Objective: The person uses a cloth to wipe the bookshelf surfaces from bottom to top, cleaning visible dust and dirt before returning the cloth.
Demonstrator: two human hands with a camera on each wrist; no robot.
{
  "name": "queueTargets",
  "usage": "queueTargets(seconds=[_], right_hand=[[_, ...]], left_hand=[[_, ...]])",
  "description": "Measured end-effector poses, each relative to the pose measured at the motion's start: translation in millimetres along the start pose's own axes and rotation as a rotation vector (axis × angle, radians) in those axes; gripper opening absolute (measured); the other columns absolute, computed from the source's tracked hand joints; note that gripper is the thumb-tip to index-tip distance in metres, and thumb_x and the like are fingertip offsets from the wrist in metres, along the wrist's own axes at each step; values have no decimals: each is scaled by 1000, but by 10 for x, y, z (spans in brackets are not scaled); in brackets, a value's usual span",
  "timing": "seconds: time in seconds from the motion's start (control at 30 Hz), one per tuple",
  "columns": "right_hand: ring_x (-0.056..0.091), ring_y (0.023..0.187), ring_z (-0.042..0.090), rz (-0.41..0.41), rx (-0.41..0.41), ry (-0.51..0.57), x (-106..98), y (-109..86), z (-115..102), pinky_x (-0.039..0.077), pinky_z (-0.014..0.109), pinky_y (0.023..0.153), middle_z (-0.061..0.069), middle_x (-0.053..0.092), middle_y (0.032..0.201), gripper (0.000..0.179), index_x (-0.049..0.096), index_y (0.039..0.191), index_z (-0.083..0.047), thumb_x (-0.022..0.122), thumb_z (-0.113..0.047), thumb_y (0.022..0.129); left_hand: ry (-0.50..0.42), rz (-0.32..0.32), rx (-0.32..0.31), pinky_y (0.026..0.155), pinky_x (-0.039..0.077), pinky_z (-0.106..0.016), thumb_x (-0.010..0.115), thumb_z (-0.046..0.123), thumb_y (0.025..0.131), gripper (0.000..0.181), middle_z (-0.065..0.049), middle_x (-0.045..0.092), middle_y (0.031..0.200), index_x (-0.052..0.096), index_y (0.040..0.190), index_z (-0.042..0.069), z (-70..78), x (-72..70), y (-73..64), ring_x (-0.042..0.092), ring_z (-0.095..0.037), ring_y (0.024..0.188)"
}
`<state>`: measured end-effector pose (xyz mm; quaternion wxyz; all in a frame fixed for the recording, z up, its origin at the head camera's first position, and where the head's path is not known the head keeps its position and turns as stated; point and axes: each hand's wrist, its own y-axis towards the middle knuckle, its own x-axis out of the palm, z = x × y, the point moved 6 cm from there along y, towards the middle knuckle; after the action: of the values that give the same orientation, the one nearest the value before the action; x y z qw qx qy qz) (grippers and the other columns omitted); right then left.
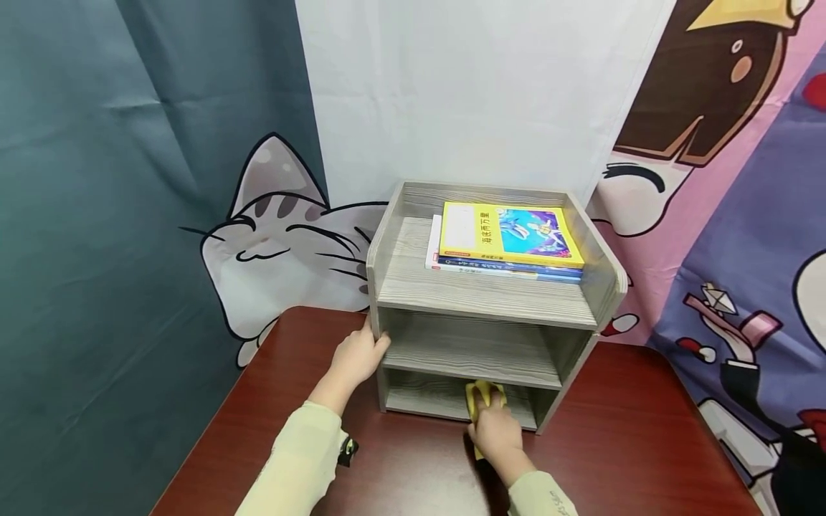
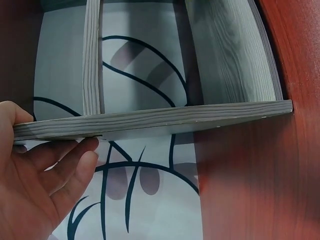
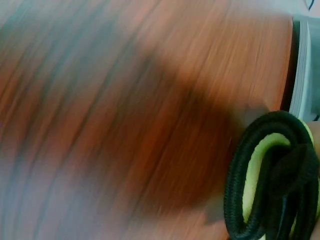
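A grey wood-grain shelf unit stands on the table. My left hand grips the front edge of its left side panel; in the left wrist view that hand has the thumb on one face and the fingers on the other. With my right hand I hold a yellow cloth at the opening of the lowest compartment. In the right wrist view the cloth looks folded, with black edging; most of that hand lies outside the frame.
Books lie stacked on the top shelf, a yellow one uppermost. The dark red table extends on both sides of the unit. Behind it hang a white curtain and cartoon-printed fabric.
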<state>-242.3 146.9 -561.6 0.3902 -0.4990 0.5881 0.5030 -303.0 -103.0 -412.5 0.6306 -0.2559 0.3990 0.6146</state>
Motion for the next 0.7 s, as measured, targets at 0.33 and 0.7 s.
queueTargets(seconds=[0.33,0.7], right_hand=[[53,83,41,49,30,-5,-67,-102,495,46,51,49,26,44,122,62,55,126,-13,68,-23,67],[56,82,39,96,-67,-35,-84,-109,623,47,49,52,25,46,119,62,58,124,-14,72,-25,65]], left_hand=[[-4,16,8,56,46,-46,48,29,92,47,-19,65,81,44,127,-3,-13,19,-32,64,-31,69],[11,-11,36,54,44,-43,48,29,93,46,-15,65,80,44,129,1,4,-5,12,60,-25,62]])
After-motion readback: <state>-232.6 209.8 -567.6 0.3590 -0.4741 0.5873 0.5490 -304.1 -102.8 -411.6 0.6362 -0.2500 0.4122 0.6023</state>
